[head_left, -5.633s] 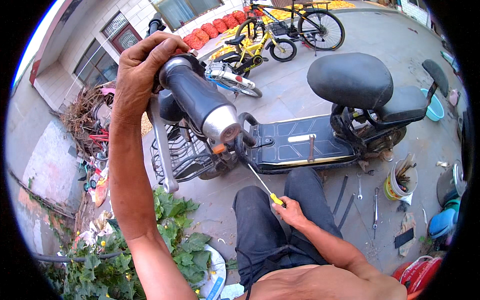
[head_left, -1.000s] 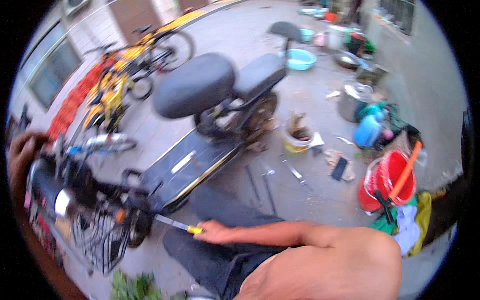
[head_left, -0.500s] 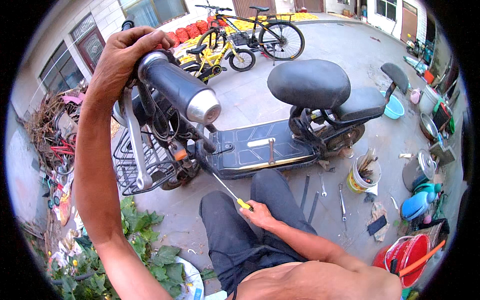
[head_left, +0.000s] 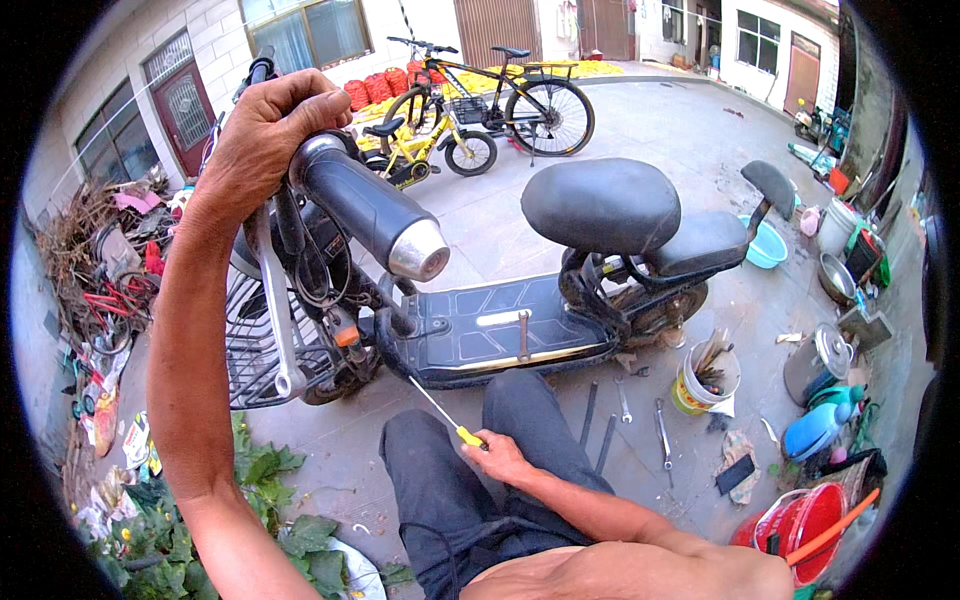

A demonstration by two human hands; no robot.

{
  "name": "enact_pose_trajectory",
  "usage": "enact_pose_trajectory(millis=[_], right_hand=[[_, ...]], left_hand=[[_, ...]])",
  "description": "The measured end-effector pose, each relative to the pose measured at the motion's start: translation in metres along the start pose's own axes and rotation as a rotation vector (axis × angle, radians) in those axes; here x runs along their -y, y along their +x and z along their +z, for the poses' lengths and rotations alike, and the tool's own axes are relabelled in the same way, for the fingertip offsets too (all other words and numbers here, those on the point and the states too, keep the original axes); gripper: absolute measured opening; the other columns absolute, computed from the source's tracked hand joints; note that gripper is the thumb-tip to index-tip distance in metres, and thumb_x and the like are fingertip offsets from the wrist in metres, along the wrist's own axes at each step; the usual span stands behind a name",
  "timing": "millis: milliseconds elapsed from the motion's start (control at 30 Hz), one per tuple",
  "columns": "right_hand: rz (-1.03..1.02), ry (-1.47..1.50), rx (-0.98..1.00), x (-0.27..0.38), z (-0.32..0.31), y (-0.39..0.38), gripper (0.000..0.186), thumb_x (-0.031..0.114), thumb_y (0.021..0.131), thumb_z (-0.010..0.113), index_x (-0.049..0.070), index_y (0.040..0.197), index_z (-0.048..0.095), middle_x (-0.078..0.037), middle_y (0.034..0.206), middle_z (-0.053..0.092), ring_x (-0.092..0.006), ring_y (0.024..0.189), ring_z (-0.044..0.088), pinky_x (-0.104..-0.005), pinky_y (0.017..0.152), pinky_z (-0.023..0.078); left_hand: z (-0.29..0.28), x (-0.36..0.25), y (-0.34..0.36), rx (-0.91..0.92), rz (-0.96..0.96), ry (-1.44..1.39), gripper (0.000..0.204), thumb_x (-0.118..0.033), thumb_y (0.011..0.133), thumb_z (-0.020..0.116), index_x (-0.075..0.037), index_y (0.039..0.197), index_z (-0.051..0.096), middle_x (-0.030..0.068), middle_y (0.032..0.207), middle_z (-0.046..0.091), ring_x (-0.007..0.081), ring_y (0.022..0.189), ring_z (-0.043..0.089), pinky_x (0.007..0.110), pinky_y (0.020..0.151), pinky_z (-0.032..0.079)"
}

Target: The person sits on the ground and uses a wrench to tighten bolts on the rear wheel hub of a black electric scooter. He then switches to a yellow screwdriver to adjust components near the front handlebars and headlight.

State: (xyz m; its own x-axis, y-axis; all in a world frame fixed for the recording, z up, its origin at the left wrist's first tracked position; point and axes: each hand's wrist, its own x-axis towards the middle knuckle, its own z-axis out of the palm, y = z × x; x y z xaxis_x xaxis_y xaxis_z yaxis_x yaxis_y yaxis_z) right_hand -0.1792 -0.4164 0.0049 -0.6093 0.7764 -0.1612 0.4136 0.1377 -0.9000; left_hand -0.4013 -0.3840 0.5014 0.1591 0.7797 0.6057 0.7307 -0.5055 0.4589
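Note:
My left hand (head_left: 270,135) is curled over the handlebar of an electric scooter, just beside the thick black grip (head_left: 365,205) with its silver end. A silver brake lever (head_left: 274,310) hangs below that hand. Between the fingers of my right hand (head_left: 498,458) is the yellow handle of a screwdriver (head_left: 468,436), held low over my knees. Its thin shaft slants up and left, the tip close to the front lower edge of the footboard (head_left: 470,330). Whether the tip touches the scooter I cannot tell. A small wrench (head_left: 524,335) lies across the footboard.
On the ground to the right lie wrenches (head_left: 664,440), dark strips (head_left: 606,442) and a tool bucket (head_left: 712,385). Farther right are a red bucket (head_left: 812,520) and a blue jug (head_left: 812,432). Leafy plants (head_left: 190,540) grow at lower left. Two bicycles (head_left: 540,110) stand behind the scooter.
The whole view has tilted, so the scooter and yard sit lower and slightly farther left. Both hands keep their holds, and the screwdriver stays near the footboard edge.

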Motion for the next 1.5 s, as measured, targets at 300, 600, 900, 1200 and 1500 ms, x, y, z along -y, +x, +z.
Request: enact_pose_trajectory(millis=[300, 600, 900, 1200, 1500], right_hand=[[0.031, -0.001, -0.028, -0.006, -0.015, -0.007, 0.051, 0.048, 0.087, 0.061, 0.005, 0.112, 0.063, -0.023, 0.096, 0.068, -0.0389, 0.091, 0.066, -0.0466, 0.08, 0.051], [-0.044, 0.052, -0.022, -0.01, -0.01, -0.006, 0.045, 0.04, 0.091, 0.06, 0.002, 0.115, 0.061, -0.023, 0.095, 0.066, -0.0397, 0.092, 0.065, -0.0466, 0.081, 0.048], [-0.086, 0.067, -0.041, -0.009, -0.007, -0.007, 0.045, 0.037, 0.089, 0.06, -0.002, 0.111, 0.06, -0.026, 0.092, 0.066, -0.0408, 0.088, 0.064, -0.0476, 0.079, 0.048], [-0.089, 0.07, -0.049, -0.006, 0.004, 0.002, 0.046, 0.041, 0.088, 0.062, 0.0, 0.108, 0.062, -0.025, 0.093, 0.066, -0.0415, 0.088, 0.065, -0.0485, 0.08, 0.049], [-0.051, 0.045, -0.009, -0.003, -0.004, -0.004, 0.049, 0.044, 0.089, 0.06, 0.0, 0.11, 0.062, -0.026, 0.097, 0.065, -0.0419, 0.091, 0.064, -0.0489, 0.081, 0.049]], left_hand=[[0.009, 0.016, 0.016, -0.011, 0.053, 0.247, 0.023, -0.023, 0.094, 0.057, -0.007, 0.078, 0.055, -0.0024, 0.075, 0.049, 0.0086, 0.072, 0.046, 0.025, 0.068, 0.038], [-0.01, 0.041, 0.014, -0.08, 0.069, 0.303, 0.019, -0.015, 0.098, 0.053, -0.006, 0.082, 0.05, -0.001, 0.075, 0.046, 0.0088, 0.071, 0.043, 0.025, 0.067, 0.036], [0.007, -0.016, 0.003, -0.063, 0.031, 0.133, 0.026, -0.022, 0.099, 0.057, 0.003, 0.097, 0.067, 0.0047, 0.086, 0.067, 0.0131, 0.08, 0.059, 0.026, 0.075, 0.047], [0.005, -0.03, 0.005, -0.082, 0.167, 0.24, 0.026, -0.019, 0.099, 0.058, 0.004, 0.087, 0.064, 0.0042, 0.077, 0.063, 0.0117, 0.072, 0.055, 0.026, 0.069, 0.044], [0.017, -0.036, 0.006, -0.146, 0.191, 0.378, 0.028, -0.018, 0.098, 0.058, 0.004, 0.08, 0.062, 0.0037, 0.067, 0.056, 0.0123, 0.064, 0.049, 0.028, 0.06, 0.04]])
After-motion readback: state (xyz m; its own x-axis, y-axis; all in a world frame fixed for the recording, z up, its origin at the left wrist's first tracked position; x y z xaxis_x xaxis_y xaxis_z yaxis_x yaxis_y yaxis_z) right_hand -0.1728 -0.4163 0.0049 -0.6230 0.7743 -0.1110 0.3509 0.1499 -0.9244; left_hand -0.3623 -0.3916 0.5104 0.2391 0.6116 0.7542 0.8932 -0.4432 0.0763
